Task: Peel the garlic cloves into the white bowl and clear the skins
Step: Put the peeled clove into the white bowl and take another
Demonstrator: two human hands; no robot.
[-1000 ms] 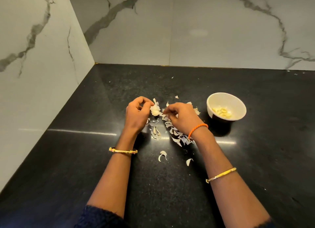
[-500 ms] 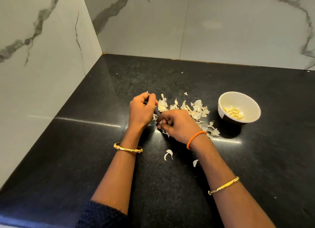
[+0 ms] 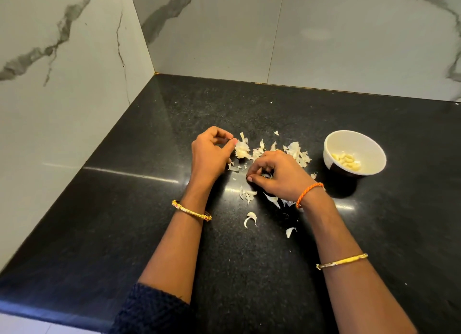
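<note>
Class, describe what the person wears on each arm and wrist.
The left arm has a thin gold bangle at the wrist and a dark blue knitted sleeve near the elbow. The right arm has an orange braided thread at the wrist and a gold bangle further up the forearm.

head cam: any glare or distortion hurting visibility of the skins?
Head view: a glare streak crosses the black countertop, with a bright patch beside the garlic skins; wide-angle bowing bends the wall tile seams; the white bowl casts a dark shadow toward the camera.
</note>
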